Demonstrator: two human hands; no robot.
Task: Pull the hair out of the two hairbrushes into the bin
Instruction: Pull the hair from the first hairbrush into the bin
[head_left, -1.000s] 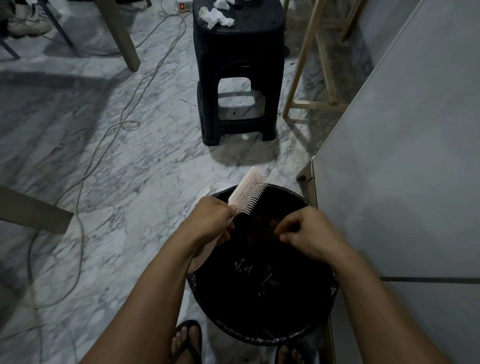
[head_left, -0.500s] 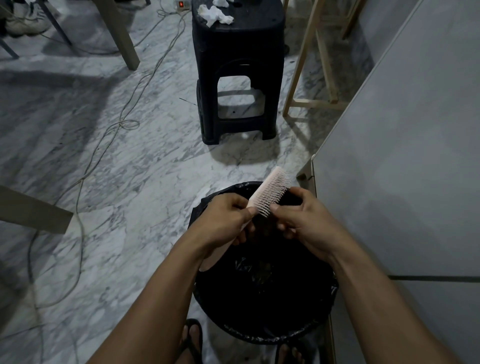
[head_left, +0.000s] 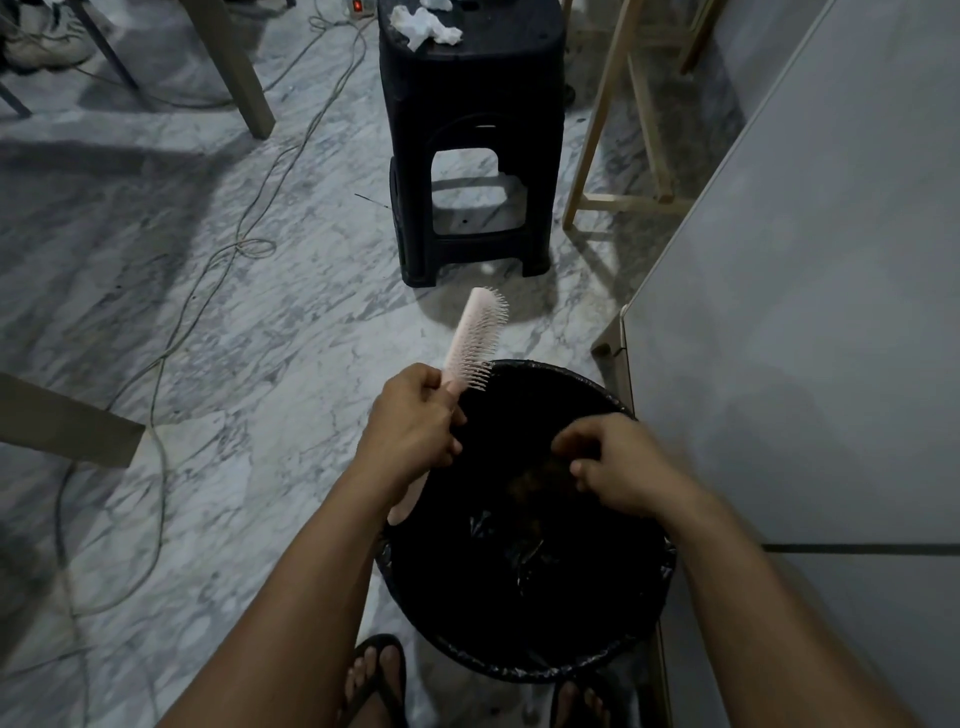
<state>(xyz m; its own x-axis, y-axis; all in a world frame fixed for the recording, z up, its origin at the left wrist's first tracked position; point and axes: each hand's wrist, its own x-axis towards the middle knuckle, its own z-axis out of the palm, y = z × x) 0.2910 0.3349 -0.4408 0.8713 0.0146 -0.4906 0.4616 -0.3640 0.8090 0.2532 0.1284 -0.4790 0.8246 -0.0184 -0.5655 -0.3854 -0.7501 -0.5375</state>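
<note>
My left hand grips the handle of a pale pink hairbrush, whose bristled head points up and away over the far left rim of the bin. The bristles face right. A round black bin lined with a black bag stands on the floor in front of my feet. My right hand hovers over the bin's opening, fingertips pinched together, blurred. A dark brownish clump of hair shows just left of those fingers, above the bin's dark inside. I see only one hairbrush.
A black plastic stool with crumpled white tissues on top stands beyond the bin. A grey table top fills the right side, close to the bin. Cables trail across the marble floor. Wooden legs stand behind the table.
My right hand left the brush bristles and dropped down over the bin with pinched fingers. My left hand swung the brush head up and to the left, clear of the right hand.
</note>
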